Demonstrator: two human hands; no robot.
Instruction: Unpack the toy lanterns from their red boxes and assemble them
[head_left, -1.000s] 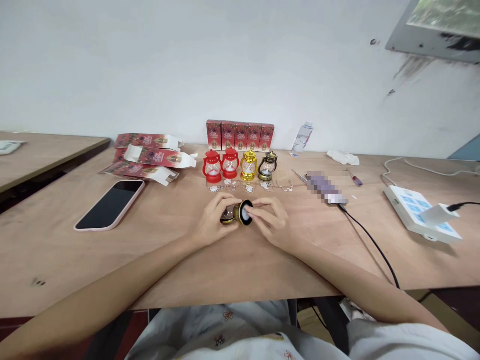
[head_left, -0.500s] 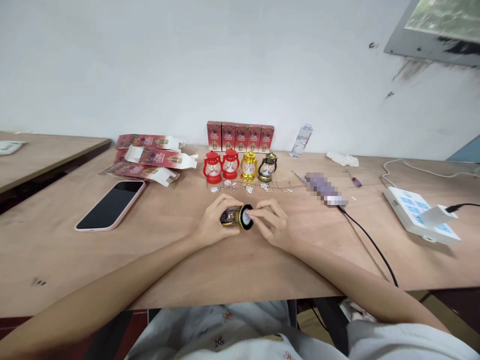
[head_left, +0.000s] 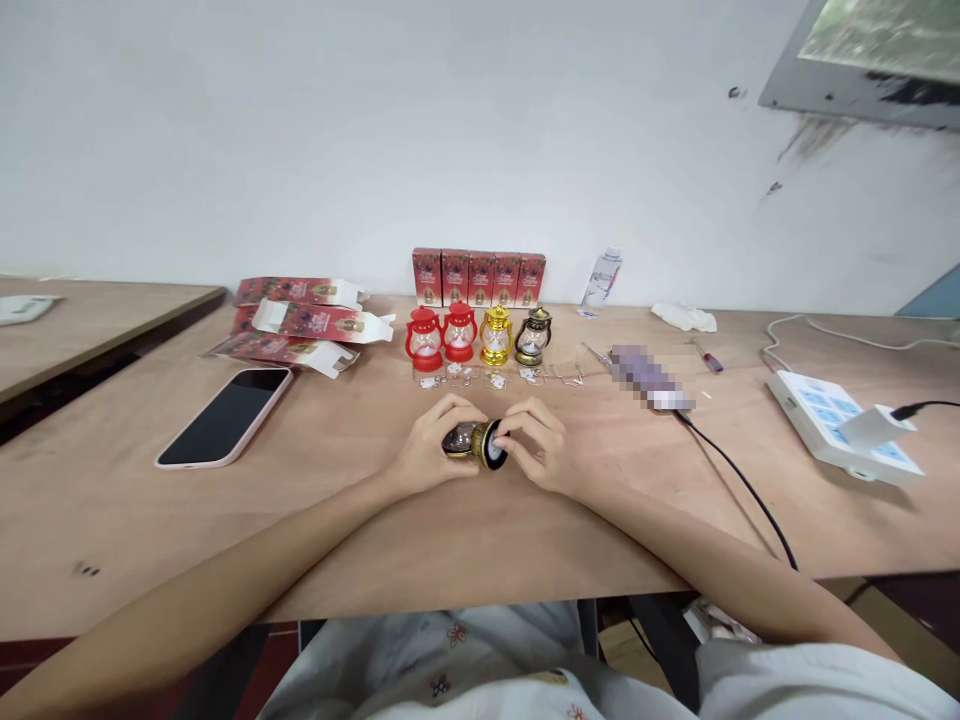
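Observation:
A small black-and-gold toy lantern (head_left: 474,441) lies on its side between both my hands, just above the wooden table (head_left: 465,530). My left hand (head_left: 431,450) grips its clear body. My right hand (head_left: 536,448) pinches its round base, whose white underside faces me. Behind them a row of little lanterns stands upright: two red lanterns (head_left: 441,333), a gold lantern (head_left: 496,334) and a dark bronze lantern (head_left: 532,335). Small metal and white parts (head_left: 495,377) lie scattered in front of that row.
Several red boxes (head_left: 478,277) stand at the wall; opened, flattened boxes (head_left: 300,322) lie left. A pink phone (head_left: 225,415) rests face up. Right: a water bottle (head_left: 602,279), a screwdriver (head_left: 709,357), a cable (head_left: 739,480), a white power strip (head_left: 840,420), crumpled tissue (head_left: 686,316).
The lantern has turned slightly in my hands and my right fingers have curled closer round its base. The view has shifted a little upward.

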